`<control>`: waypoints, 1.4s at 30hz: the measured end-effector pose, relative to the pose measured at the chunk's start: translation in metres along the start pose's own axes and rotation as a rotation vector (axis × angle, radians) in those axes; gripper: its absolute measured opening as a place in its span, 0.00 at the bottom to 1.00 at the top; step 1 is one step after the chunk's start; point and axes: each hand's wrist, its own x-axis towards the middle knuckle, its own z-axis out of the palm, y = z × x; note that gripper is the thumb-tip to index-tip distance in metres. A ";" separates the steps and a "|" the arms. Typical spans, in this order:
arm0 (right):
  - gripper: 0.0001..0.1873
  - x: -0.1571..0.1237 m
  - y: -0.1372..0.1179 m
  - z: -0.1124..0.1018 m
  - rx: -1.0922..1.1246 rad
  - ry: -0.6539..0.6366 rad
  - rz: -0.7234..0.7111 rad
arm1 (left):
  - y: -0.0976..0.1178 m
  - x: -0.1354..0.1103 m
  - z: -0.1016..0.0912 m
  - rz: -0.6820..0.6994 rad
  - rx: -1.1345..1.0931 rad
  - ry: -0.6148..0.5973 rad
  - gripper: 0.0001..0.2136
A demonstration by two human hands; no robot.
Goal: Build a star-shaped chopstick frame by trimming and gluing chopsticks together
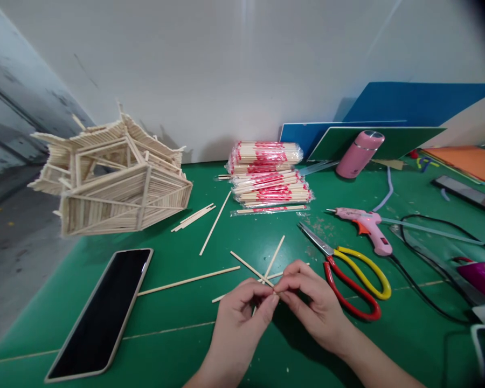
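Observation:
My left hand [244, 312] and my right hand [313, 302] meet low in the middle of the head view. Both are closed, thumb against fingertips, on the near end of a thin wooden chopstick [248, 264] that points away to the left. Their fingers hide that end. Beneath it, a loose chopstick [275, 254] and other pale sticks cross on the green table. Red-and-yellow-handled scissors [333, 252] lie partly open to the right of my right hand. Another chopstick [189, 281] lies left of my hands, one end by the phone.
A house-like stick model [105, 199] stands at the left, behind a phone [101, 318]. Wrapped chopstick packs [270, 186] are piled by the wall. To the right are a pink glue gun [366, 223] with a trailing black cord, a pink bottle [359, 155] and leaning boards [372, 143].

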 end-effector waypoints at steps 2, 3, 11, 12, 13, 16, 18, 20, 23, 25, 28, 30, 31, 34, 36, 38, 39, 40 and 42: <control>0.08 0.000 -0.001 -0.001 -0.020 -0.009 -0.008 | -0.001 0.001 0.000 -0.100 -0.096 -0.033 0.04; 0.08 0.001 -0.001 -0.001 -0.026 -0.012 -0.009 | -0.002 0.002 0.000 -0.139 -0.143 -0.042 0.04; 0.11 0.002 -0.002 -0.001 -0.025 0.026 -0.035 | -0.005 0.003 0.004 -0.330 -0.505 -0.013 0.04; 0.11 0.002 -0.001 -0.002 -0.025 0.032 -0.042 | -0.006 0.003 0.004 -0.342 -0.529 -0.014 0.04; 0.11 0.002 -0.001 -0.002 -0.025 0.035 -0.047 | -0.006 0.003 0.004 -0.353 -0.544 -0.017 0.04; 0.09 0.002 0.000 -0.002 -0.030 0.034 -0.051 | -0.007 0.004 0.004 -0.371 -0.562 -0.037 0.05; 0.08 0.002 -0.001 -0.002 -0.036 0.018 -0.036 | -0.007 0.004 0.004 -0.377 -0.555 -0.051 0.05; 0.07 0.003 -0.002 -0.003 -0.040 0.001 -0.018 | -0.007 0.004 0.004 -0.378 -0.539 -0.061 0.05; 0.06 0.003 -0.004 -0.005 -0.060 -0.020 -0.003 | -0.006 0.005 0.003 -0.369 -0.513 -0.062 0.04; 0.07 0.004 -0.004 -0.005 -0.089 -0.044 -0.009 | -0.007 0.005 0.003 -0.361 -0.492 -0.055 0.04; 0.09 0.005 -0.003 -0.005 -0.134 -0.071 -0.044 | -0.009 0.005 0.002 -0.363 -0.488 -0.052 0.05; 0.10 0.006 -0.003 -0.008 -0.168 -0.046 -0.064 | -0.011 0.006 0.001 -0.377 -0.518 -0.051 0.05; 0.10 0.006 -0.003 -0.011 -0.199 -0.004 -0.063 | -0.012 0.006 0.001 -0.385 -0.537 -0.053 0.05; 0.09 0.004 0.002 -0.032 -0.386 0.213 0.036 | -0.014 0.006 -0.001 -0.400 -0.590 -0.068 0.04; 0.09 -0.005 0.010 -0.051 -0.572 0.319 0.176 | -0.014 0.006 -0.001 -0.400 -0.628 -0.081 0.04; 0.12 -0.020 0.022 -0.069 -0.801 0.337 0.304 | -0.013 0.006 -0.002 -0.398 -0.661 -0.096 0.04; 0.13 -0.029 0.028 -0.077 -0.910 0.337 0.362 | -0.013 0.007 -0.002 -0.396 -0.676 -0.106 0.04; 0.15 -0.038 0.034 -0.084 -0.998 0.342 0.388 | -0.012 0.007 -0.002 -0.393 -0.690 -0.115 0.04; 0.17 -0.052 0.043 -0.092 -1.068 0.336 0.425 | -0.011 0.008 -0.002 -0.384 -0.717 -0.130 0.05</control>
